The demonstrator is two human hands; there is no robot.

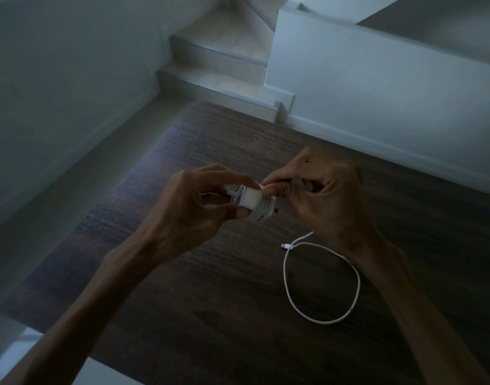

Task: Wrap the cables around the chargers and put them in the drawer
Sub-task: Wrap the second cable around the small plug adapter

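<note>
A white charger (250, 201) with white cable wound around it is held in the air above a dark wooden table (210, 287). My left hand (191, 209) grips the charger from the left, thumb under it and fingers over it. My right hand (318, 198) pinches the cable's end against the charger's upper right corner. A second white cable (289, 290) lies in a loose loop on the table below my right wrist, its small plug end pointing left. Part of that loop is hidden under my right forearm. No drawer is visible.
White walls stand to the left and at the right rear of the table. Tiled stair steps (219, 59) rise beyond the table's far edge. A pale floor strip runs along the table's left side.
</note>
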